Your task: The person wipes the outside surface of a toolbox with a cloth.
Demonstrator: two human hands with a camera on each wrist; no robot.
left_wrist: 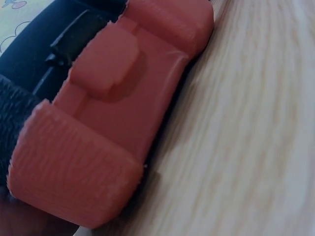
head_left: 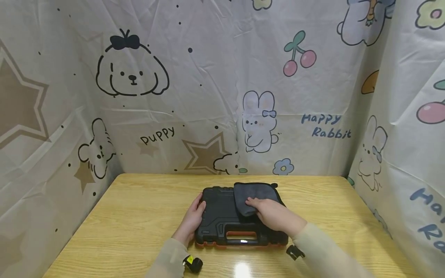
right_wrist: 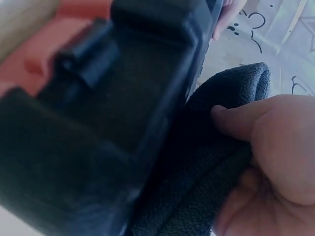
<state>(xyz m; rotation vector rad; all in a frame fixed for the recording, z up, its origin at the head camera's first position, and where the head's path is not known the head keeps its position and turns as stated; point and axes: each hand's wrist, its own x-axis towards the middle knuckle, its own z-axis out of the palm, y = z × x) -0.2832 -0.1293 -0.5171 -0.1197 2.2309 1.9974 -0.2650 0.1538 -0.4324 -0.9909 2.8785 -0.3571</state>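
Note:
A black plastic tool case (head_left: 216,212) with an orange-red lower half lies flat on the table, its carry handle (head_left: 240,242) towards me. My left hand (head_left: 192,220) holds the case by its left side, the thumb near the top edge. In the left wrist view the orange-red side (left_wrist: 123,98) fills much of the picture, with only a bit of the hand at the lower left. A folded dark grey cloth (head_left: 255,192) lies over the lid's right part. My right hand (head_left: 276,216) grips this cloth, its thumb on top of the folds (right_wrist: 197,147) in the right wrist view.
The wooden table (head_left: 149,208) stretches out on both sides of the case. Behind it and at both sides hangs a pale printed curtain (head_left: 208,96). A small black device (head_left: 192,264) sits at the left wrist, another (head_left: 295,252) at the right.

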